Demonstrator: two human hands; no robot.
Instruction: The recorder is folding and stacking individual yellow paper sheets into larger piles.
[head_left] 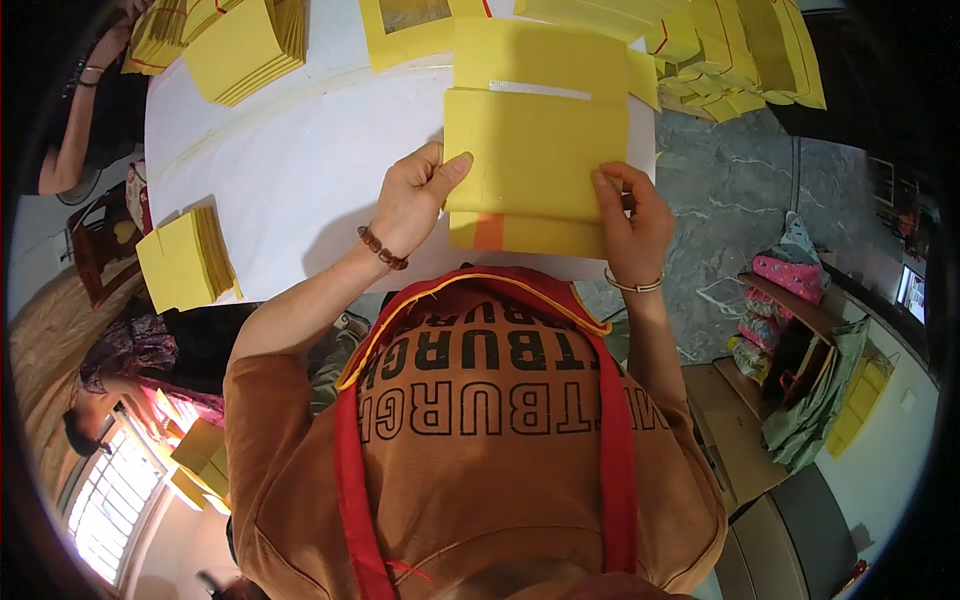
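Note:
In front of me I hold a folded yellow paper piece [530, 150] by its two sides. My left hand [415, 200] is closed on its left edge, thumb on top. My right hand [635, 215] pinches its lower right edge between thumb and fingers. More yellow paper [540, 52] shows beyond it with a pale strip, and a yellow band with an orange patch [488, 231] shows below it. Whether these belong to the same folded piece I cannot tell. The white table [300, 170] lies beneath.
Stacked yellow papers [245, 50] lie at the far left, and a smaller stack [188, 260] at the near left edge. Yellow bundles with red bands [720, 50] pile up at the far right. Another person's arm [70, 140] reaches in at the left. Grey marbled floor [720, 220] lies right.

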